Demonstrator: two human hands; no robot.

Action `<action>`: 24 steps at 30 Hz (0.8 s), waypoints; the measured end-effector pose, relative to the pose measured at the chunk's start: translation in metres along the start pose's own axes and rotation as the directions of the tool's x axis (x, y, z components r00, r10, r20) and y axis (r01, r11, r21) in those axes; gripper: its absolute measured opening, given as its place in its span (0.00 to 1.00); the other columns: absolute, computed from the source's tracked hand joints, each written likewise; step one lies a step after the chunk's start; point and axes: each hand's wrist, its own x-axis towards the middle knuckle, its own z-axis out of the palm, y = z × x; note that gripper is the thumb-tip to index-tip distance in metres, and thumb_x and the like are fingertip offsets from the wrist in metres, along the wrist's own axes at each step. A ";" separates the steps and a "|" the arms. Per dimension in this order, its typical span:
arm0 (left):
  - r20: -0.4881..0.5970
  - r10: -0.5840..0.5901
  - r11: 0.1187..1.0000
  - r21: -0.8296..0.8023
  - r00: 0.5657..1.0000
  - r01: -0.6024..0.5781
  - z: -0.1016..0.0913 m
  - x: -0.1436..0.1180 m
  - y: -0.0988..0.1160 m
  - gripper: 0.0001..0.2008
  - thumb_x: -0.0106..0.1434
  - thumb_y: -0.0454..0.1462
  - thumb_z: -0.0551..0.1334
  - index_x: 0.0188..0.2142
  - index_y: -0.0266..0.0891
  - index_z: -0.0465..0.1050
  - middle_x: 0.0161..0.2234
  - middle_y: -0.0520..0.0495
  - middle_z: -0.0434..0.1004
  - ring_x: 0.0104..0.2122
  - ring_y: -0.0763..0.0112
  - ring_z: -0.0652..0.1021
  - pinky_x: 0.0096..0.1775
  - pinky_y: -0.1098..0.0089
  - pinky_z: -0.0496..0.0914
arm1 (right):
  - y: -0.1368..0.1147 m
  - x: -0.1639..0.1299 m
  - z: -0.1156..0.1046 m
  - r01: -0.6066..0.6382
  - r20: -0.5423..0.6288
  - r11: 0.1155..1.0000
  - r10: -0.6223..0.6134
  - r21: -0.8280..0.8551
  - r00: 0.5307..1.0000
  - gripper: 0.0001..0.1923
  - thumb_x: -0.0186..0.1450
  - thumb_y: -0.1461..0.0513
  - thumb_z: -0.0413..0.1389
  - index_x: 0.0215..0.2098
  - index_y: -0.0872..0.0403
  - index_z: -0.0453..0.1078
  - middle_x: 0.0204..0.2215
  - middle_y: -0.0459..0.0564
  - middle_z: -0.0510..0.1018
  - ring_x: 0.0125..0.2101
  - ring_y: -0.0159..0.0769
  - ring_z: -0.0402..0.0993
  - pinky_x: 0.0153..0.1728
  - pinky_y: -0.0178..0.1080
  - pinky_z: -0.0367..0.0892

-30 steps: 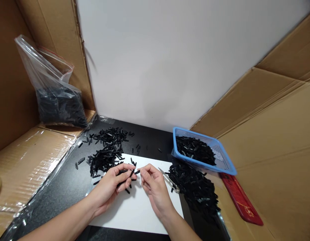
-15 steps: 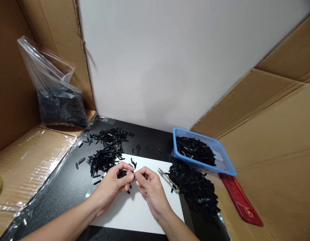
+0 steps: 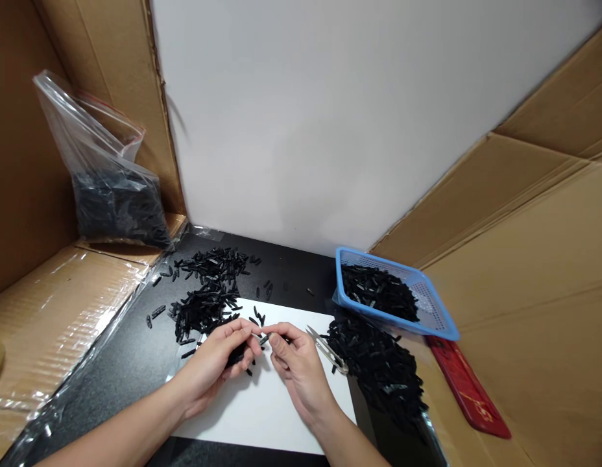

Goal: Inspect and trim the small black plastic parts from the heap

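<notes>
The fingers (image 3: 250,334) of the left hand (image 3: 218,363) are curled around a small bunch of black plastic pieces (image 3: 237,353), and the fingers of the right hand (image 3: 296,366) pinch one small black piece (image 3: 264,338) at its tip, the two hands meeting just above the white sheet (image 3: 262,408) on the dark tabletop (image 3: 120,363). The pinched piece is tiny and held only by its end, so it could slip and drop among the loose pieces on the sheet, where it would be hard to tell from the rest. The bunch in the left hand is loosely gripped, and any easing of that curl could spill several at once. The thread snips (image 3: 327,350) lie just beside the right hand with their blades toward it, so a careless sideways reach risks a nick. The pile on the right (image 3: 379,370) sits close to the tabletop's edge and under the blue basket (image 3: 434,305); a brush of the wrist could push pieces off. The left pile (image 3: 206,305) and that one lie near enough to the sheet to get mixed.
</notes>
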 end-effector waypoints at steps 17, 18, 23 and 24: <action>-0.069 0.084 0.993 -0.079 0.994 -0.090 -0.008 0.009 0.011 0.09 0.55 0.37 0.67 0.35 0.35 0.77 0.26 0.50 0.75 0.23 0.79 0.70 0.19 0.82 0.56 | -0.015 0.002 -0.001 -0.139 0.182 0.872 0.058 0.469 0.982 0.19 0.55 0.70 0.56 0.45 0.57 0.74 0.50 0.56 0.77 0.57 0.46 0.67 0.62 0.51 0.55; -0.068 0.086 0.992 -0.083 0.994 -0.091 -0.009 0.010 0.011 0.09 0.55 0.36 0.67 0.35 0.35 0.77 0.26 0.50 0.75 0.23 0.79 0.70 0.19 0.82 0.55 | -0.015 0.001 0.000 -0.126 0.193 0.879 0.040 0.460 0.980 0.21 0.53 0.71 0.57 0.46 0.57 0.74 0.50 0.56 0.77 0.57 0.46 0.67 0.63 0.51 0.54; -0.057 0.091 0.992 -0.082 0.994 -0.095 -0.009 0.011 0.010 0.07 0.55 0.34 0.67 0.34 0.34 0.76 0.26 0.50 0.74 0.21 0.81 0.67 0.19 0.83 0.55 | -0.016 -0.001 0.002 -0.133 0.231 0.881 0.027 0.454 0.972 0.26 0.51 0.75 0.57 0.48 0.58 0.72 0.50 0.56 0.78 0.57 0.46 0.68 0.64 0.49 0.51; -0.053 0.091 0.992 -0.080 0.994 -0.095 -0.009 0.011 0.010 0.07 0.55 0.34 0.67 0.34 0.34 0.76 0.27 0.50 0.74 0.22 0.81 0.67 0.19 0.83 0.55 | -0.016 -0.001 0.002 -0.139 0.233 0.878 0.032 0.458 0.972 0.25 0.51 0.75 0.57 0.48 0.58 0.72 0.50 0.56 0.78 0.57 0.46 0.68 0.64 0.49 0.51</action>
